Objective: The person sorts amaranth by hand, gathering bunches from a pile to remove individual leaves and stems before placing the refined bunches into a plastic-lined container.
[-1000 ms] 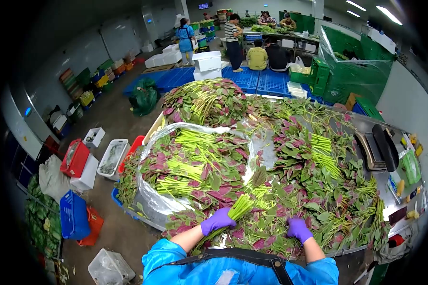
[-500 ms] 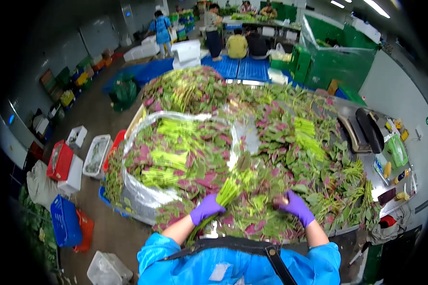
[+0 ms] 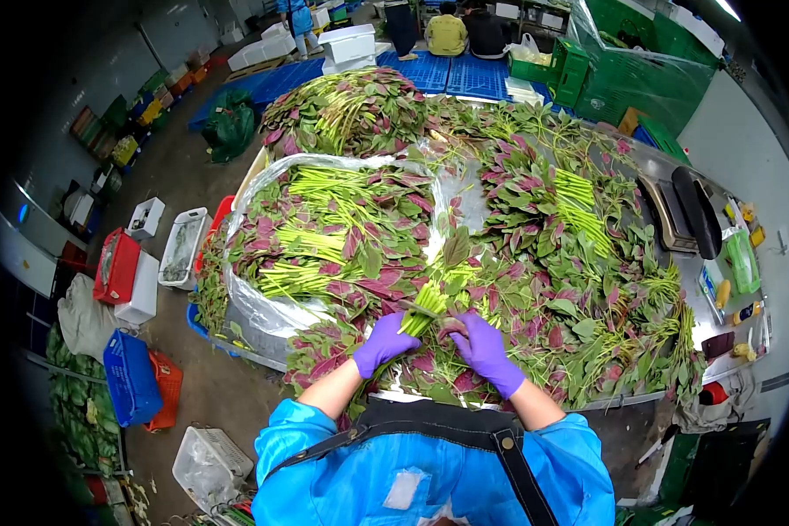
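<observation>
My left hand (image 3: pixel 386 342), in a purple glove, is closed round a bunch of red-green amaranth (image 3: pixel 422 309), its pale stems sticking up past the fingers. Close beside it, my right hand (image 3: pixel 489 349), also gloved, is closed on a small knife (image 3: pixel 424 310). The thin dark blade lies across the held stems; the brownish handle end shows at the fingers. Loose amaranth (image 3: pixel 579 351) spreads beneath and to the right of both hands. Just beyond the left hand, bunches of amaranth (image 3: pixel 311 245) lie in rows inside a clear plastic liner (image 3: pixel 272 307).
At the table's right side are a scale (image 3: pixel 666 215), a green bag (image 3: pixel 742 263) and a bottle (image 3: pixel 745 313). More amaranth (image 3: pixel 342 110) is heaped at the back. Blue (image 3: pixel 131 377) and red (image 3: pixel 114 267) crates stand on the left floor. People sit beyond the blue pallets (image 3: pixel 430 72).
My right hand has moved left with the knife, bringing the blade to the stems in my left hand. The head view has tilted down. My left hand keeps its hold on the bunch.
</observation>
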`<action>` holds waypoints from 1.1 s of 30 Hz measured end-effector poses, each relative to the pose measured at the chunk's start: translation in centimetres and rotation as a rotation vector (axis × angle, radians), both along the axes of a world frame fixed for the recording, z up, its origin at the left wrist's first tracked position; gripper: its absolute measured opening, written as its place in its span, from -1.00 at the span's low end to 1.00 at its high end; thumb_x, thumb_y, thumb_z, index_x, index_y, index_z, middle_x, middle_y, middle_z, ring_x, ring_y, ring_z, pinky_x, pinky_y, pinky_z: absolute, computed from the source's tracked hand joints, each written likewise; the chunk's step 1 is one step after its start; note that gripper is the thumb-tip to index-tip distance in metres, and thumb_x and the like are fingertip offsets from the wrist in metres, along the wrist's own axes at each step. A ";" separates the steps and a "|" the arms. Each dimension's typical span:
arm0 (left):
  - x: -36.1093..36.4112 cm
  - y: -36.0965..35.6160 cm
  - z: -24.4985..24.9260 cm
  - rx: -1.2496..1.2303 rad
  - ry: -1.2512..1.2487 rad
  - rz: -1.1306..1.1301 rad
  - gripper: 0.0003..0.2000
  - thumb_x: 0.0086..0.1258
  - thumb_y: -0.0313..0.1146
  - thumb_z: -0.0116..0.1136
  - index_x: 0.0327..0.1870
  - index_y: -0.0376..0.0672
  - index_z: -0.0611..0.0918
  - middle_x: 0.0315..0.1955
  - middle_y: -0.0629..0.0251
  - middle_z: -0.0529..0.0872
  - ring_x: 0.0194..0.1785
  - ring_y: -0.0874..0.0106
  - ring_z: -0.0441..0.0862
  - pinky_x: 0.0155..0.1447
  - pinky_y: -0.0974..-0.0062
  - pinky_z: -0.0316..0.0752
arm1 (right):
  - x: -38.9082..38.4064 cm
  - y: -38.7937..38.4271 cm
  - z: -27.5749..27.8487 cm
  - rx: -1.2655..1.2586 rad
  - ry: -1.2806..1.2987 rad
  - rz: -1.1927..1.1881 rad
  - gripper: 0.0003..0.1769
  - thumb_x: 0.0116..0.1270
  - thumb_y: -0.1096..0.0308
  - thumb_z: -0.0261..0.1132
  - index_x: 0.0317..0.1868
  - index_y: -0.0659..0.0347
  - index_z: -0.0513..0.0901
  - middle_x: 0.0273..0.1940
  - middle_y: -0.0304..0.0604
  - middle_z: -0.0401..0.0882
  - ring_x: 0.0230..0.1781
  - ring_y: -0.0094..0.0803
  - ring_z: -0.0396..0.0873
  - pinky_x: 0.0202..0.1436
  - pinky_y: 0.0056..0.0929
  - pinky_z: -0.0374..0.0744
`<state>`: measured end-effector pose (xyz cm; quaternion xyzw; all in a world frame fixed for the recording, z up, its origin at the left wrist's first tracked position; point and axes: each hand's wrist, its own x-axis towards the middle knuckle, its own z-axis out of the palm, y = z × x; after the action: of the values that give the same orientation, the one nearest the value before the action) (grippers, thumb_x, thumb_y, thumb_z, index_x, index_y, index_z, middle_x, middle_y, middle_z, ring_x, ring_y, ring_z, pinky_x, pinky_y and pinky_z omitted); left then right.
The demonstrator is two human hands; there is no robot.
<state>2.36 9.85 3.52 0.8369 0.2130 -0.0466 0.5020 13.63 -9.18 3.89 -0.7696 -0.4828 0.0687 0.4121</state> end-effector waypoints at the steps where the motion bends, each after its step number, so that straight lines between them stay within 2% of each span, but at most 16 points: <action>1: 0.1 -0.2 0.1 0.000 0.001 0.000 -0.57 -0.11 -0.25 0.27 -0.14 -0.19 0.56 -0.32 0.06 0.65 -0.22 0.16 0.60 -0.11 0.35 0.45 | -0.4 0.4 0.0 0.017 0.027 -0.037 -0.63 0.21 0.17 0.22 -0.05 0.18 0.44 -0.23 0.03 0.54 -0.24 -0.04 0.55 -0.19 -0.23 0.52; 5: 0.2 -0.5 0.4 0.094 -0.007 -0.008 -0.58 -0.12 -0.25 0.26 -0.17 -0.19 0.57 -0.33 0.07 0.65 -0.23 0.17 0.60 -0.12 0.35 0.46 | -0.4 0.6 -0.1 0.019 0.057 -0.075 -0.60 0.10 0.21 0.28 -0.07 0.14 0.43 -0.30 0.04 0.55 -0.28 -0.05 0.56 -0.25 -0.24 0.53; 7: 0.3 -0.3 0.3 0.092 -0.024 0.001 -0.59 -0.12 -0.25 0.27 -0.19 -0.20 0.57 -0.34 0.07 0.65 -0.24 0.17 0.60 -0.13 0.34 0.46 | 0.8 0.1 -2.0 -0.075 0.370 -0.032 -0.53 0.06 0.20 0.35 -0.07 0.19 0.41 -0.25 0.02 0.58 -0.26 -0.10 0.60 -0.23 -0.31 0.54; 8: 0.4 -0.2 0.3 0.046 0.015 0.014 -0.60 -0.12 -0.25 0.27 -0.20 -0.20 0.57 -0.35 0.07 0.65 -0.25 0.16 0.60 -0.14 0.35 0.46 | 0.9 0.0 -2.2 -0.076 0.370 -0.032 -0.53 0.06 0.20 0.35 -0.07 0.19 0.41 -0.25 0.02 0.58 -0.26 -0.10 0.60 -0.23 -0.31 0.54; 12: 0.9 0.3 -0.3 0.002 0.067 -0.009 -0.62 -0.13 -0.26 0.27 -0.23 -0.21 0.58 -0.38 0.07 0.65 -0.27 0.16 0.60 -0.16 0.35 0.45 | 0.2 0.3 1.9 -0.288 0.262 -0.151 -0.60 -0.03 0.36 0.29 -0.13 0.19 0.43 -0.33 -0.04 0.57 -0.30 -0.15 0.59 -0.28 -0.31 0.52; 14: 1.0 0.3 -0.4 0.005 0.078 -0.012 -0.61 -0.13 -0.25 0.27 -0.22 -0.21 0.58 -0.38 0.06 0.65 -0.27 0.16 0.60 -0.16 0.34 0.45 | 0.1 0.6 1.1 0.009 -0.129 -0.094 -0.55 -0.12 0.45 0.24 -0.11 0.20 0.45 -0.36 -0.05 0.53 -0.32 -0.11 0.55 -0.30 -0.26 0.50; 15: 1.0 0.3 -0.3 0.009 0.089 -0.011 -0.61 -0.13 -0.25 0.27 -0.22 -0.20 0.58 -0.37 0.06 0.65 -0.27 0.15 0.60 -0.15 0.34 0.45 | 0.2 1.0 0.5 0.031 -0.180 -0.086 -0.52 -0.19 0.47 0.21 -0.11 0.20 0.47 -0.38 -0.04 0.51 -0.34 -0.07 0.52 -0.31 -0.23 0.49; 19: 0.7 -0.6 0.0 0.088 0.031 0.001 -0.60 -0.13 -0.24 0.28 -0.21 -0.20 0.57 -0.37 0.04 0.65 -0.26 0.14 0.60 -0.16 0.32 0.46 | -0.2 2.0 -0.4 0.029 -0.241 -0.129 -0.55 -0.18 0.48 0.21 -0.13 0.22 0.48 -0.36 -0.05 0.51 -0.31 -0.08 0.52 -0.28 -0.22 0.50; 21: 0.4 -1.0 -0.4 0.194 0.019 -0.006 -0.59 -0.14 -0.23 0.27 -0.20 -0.19 0.57 -0.38 0.03 0.64 -0.28 0.13 0.60 -0.16 0.30 0.46 | -0.3 2.3 -0.1 -0.217 -0.156 -0.098 -0.56 -0.09 0.42 0.22 -0.09 0.19 0.46 -0.24 -0.04 0.52 -0.24 -0.09 0.51 -0.23 -0.23 0.50; 22: 0.2 -1.0 -0.6 0.189 0.024 0.002 -0.59 -0.14 -0.23 0.27 -0.20 -0.19 0.57 -0.38 0.03 0.64 -0.28 0.13 0.60 -0.16 0.30 0.46 | -0.2 1.9 -0.6 -0.222 -0.153 -0.090 -0.56 -0.09 0.42 0.22 -0.09 0.19 0.46 -0.24 -0.04 0.52 -0.24 -0.09 0.51 -0.23 -0.23 0.50; 24: -0.4 -0.4 -0.9 0.124 -0.071 0.000 -0.59 -0.14 -0.23 0.26 -0.20 -0.18 0.57 -0.38 0.03 0.64 -0.29 0.11 0.60 -0.17 0.30 0.47 | 0.7 -0.1 -3.5 -0.145 0.277 -0.073 -0.55 -0.04 0.40 0.22 -0.04 0.17 0.46 -0.21 -0.04 0.51 -0.21 -0.11 0.51 -0.24 -0.24 0.51; 26: -0.5 1.0 1.0 0.108 -0.051 0.160 -0.61 -0.13 -0.30 0.27 -0.20 -0.20 0.57 -0.42 0.07 0.65 -0.31 0.20 0.62 -0.20 0.36 0.47 | 2.4 -5.9 -11.7 -0.388 -0.143 0.046 -0.49 -0.03 0.33 0.25 0.02 0.15 0.46 -0.18 -0.06 0.54 -0.21 -0.16 0.53 -0.23 -0.25 0.52; 27: -0.4 2.2 1.8 0.056 -0.063 0.196 -0.63 -0.13 -0.34 0.27 -0.22 -0.21 0.58 -0.44 0.12 0.65 -0.33 0.26 0.62 -0.21 0.38 0.47 | 2.5 -7.4 -12.1 -0.570 -0.012 -0.041 -0.46 -0.03 0.26 0.28 0.04 0.15 0.45 -0.10 -0.03 0.51 -0.15 -0.15 0.52 -0.16 -0.22 0.50; 28: -0.5 3.0 2.2 -0.008 -0.072 0.236 -0.65 -0.13 -0.37 0.28 -0.23 -0.23 0.58 -0.45 0.16 0.65 -0.36 0.33 0.61 -0.23 0.40 0.47 | 2.6 -8.7 -11.5 -0.762 0.122 -0.126 -0.42 -0.03 0.20 0.30 0.05 0.15 0.43 -0.02 0.00 0.49 -0.09 -0.14 0.50 -0.09 -0.19 0.49; 30: -0.3 3.9 1.8 -0.164 -0.082 0.134 -0.61 -0.12 -0.44 0.29 -0.16 -0.22 0.56 -0.37 0.28 0.65 -0.31 0.45 0.57 -0.16 0.46 0.46 | 3.3 -7.6 -5.6 -0.785 0.022 -0.139 -0.33 -0.06 0.14 0.33 0.11 0.15 0.39 0.07 0.06 0.40 0.01 -0.09 0.42 0.03 -0.13 0.41; 33: 0.0 1.8 11.5 -0.616 -0.104 0.032 -0.43 -0.11 -0.51 0.31 0.06 -0.21 0.46 -0.26 0.39 0.58 -0.20 0.49 0.51 -0.05 0.52 0.41 | 3.1 -3.9 1.8 -0.565 -0.186 -0.063 -0.01 -0.17 0.03 0.43 0.29 0.17 0.20 0.24 0.13 0.14 0.27 0.08 0.11 0.28 -0.03 0.12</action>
<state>2.38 11.60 15.01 0.6434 0.1759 -0.0580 0.7428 16.77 -13.08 5.67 -0.8714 -0.4563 0.1166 0.1375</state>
